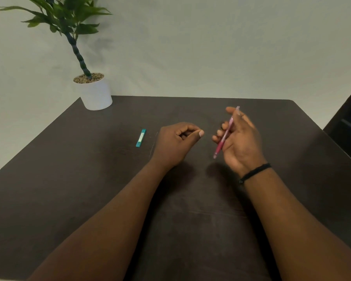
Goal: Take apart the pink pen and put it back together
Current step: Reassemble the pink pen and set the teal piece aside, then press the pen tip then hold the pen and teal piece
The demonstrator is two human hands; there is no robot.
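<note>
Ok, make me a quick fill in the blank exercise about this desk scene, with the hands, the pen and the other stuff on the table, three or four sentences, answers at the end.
1. The pink pen is held in the ____ hand.
2. The left hand is closed, thumb against fingers, and is ____ the pen.
3. The small teal case lies on the dark table to the ____ of the left hand.
4. The plant stands in a ____ pot at the table's far left corner.

Answers: right; not touching; left; white
</note>
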